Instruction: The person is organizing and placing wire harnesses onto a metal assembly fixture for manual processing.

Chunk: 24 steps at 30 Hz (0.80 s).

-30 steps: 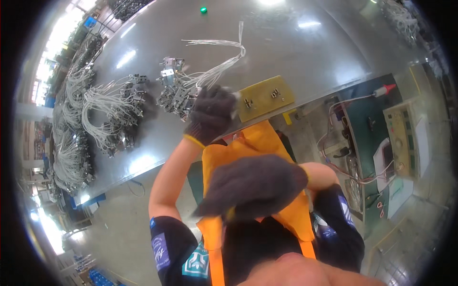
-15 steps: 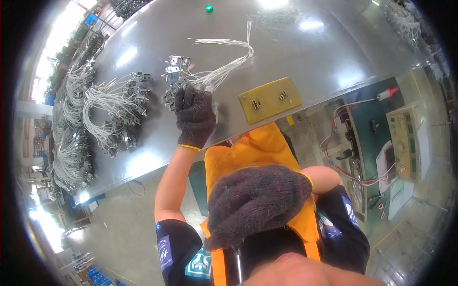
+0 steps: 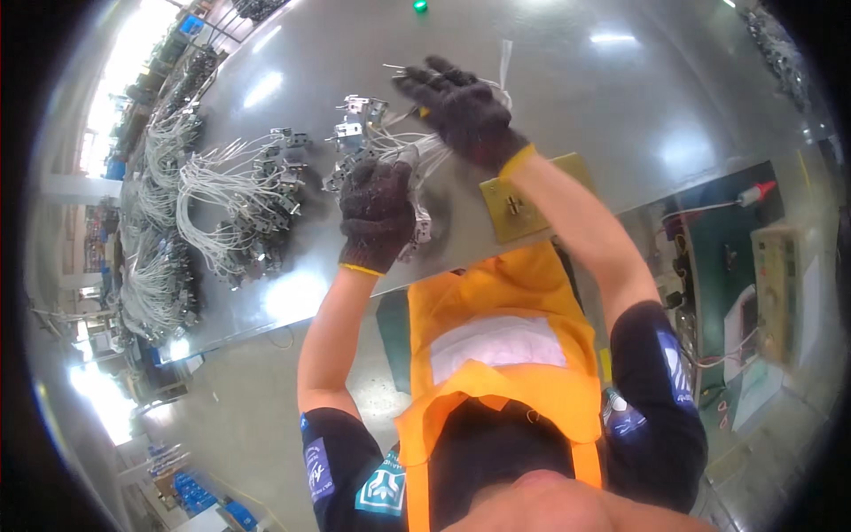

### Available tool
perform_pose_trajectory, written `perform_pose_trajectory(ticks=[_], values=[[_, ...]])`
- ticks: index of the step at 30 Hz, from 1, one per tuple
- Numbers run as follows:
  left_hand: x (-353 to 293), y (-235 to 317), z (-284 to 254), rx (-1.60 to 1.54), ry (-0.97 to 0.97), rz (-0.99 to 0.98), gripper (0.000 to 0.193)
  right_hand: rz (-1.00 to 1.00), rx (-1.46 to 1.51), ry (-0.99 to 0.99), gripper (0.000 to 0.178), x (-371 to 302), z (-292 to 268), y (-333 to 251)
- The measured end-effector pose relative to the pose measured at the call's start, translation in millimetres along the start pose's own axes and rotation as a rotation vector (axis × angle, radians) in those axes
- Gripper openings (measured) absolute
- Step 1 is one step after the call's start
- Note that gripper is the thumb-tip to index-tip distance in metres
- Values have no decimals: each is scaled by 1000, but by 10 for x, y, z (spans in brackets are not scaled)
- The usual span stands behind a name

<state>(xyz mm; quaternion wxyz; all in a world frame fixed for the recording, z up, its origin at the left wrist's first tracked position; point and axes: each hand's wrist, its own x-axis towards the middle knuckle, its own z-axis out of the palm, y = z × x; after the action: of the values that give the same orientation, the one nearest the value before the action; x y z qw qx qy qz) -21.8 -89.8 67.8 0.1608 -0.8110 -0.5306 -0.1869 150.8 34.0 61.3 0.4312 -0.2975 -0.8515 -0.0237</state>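
Left hand [image 3: 379, 206], dark knit glove, fingers curled at the metal-clip end of a bundle of white wires [image 3: 431, 152]; can't tell if they grip it, the undersides are hidden. Right hand [image 3: 461, 108], same glove, reaches over the bundle farther up, fingers stretched out; contact with the wires can't be made out. Bundle lies on the grey metal table [image 3: 612, 106], its metal clips [image 3: 362, 108] showing beyond the left hand, one more clip [image 3: 424, 224] just beside that glove. Yellow board [image 3: 502, 223] sits near the table edge, partly under the right forearm. Wire pile [image 3: 211, 199] off to the left, well apart from the right hand. Orange apron [image 3: 501, 301] on the person.
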Motion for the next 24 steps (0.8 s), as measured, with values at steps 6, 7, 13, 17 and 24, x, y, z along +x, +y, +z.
perform_pose_trajectory(ticks=[6,7,13,17,24], values=[[-476,-473,4,-765,160,-686,42,319,-77,-500,40,-200,960,740],[-523,-465,-12,-824,178,-813,45,340,-42,-540,38,-129,937,704],[-282,-355,-165,-645,65,-939,49,257,14,-466,38,-158,1051,801],[-59,-40,-215,-219,263,-459,56,213,-38,-323,39,-312,1206,976],[128,-683,325,-232,-160,-32,39,291,22,-479,39,-112,962,802]])
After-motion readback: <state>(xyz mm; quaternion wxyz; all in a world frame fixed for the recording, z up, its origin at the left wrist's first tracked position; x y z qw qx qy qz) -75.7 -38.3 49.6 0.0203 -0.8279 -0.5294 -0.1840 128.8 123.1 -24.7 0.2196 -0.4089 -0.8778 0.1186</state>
